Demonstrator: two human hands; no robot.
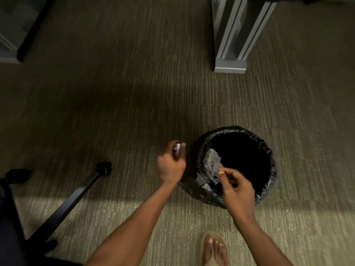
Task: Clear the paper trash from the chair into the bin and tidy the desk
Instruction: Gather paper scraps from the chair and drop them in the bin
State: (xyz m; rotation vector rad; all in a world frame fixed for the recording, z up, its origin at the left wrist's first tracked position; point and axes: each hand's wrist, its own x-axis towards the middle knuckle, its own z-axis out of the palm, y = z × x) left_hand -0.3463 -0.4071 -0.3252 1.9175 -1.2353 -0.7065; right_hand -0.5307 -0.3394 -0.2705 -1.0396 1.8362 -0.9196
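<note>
The crumpled paper [214, 162] sat inside the bin [267, 154] (black bag around it), just at my right hand's [237, 186] curled fingertips. My left hand [171, 164] was beside the bin, fingers curled, maybe holding something small.

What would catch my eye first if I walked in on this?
Probably the black-lined bin on the carpet, with the right hand over its near rim beside crumpled paper inside. Just left of the bin, the left hand is curled around something small and pale. A dark chair base spreads at lower left.
</note>
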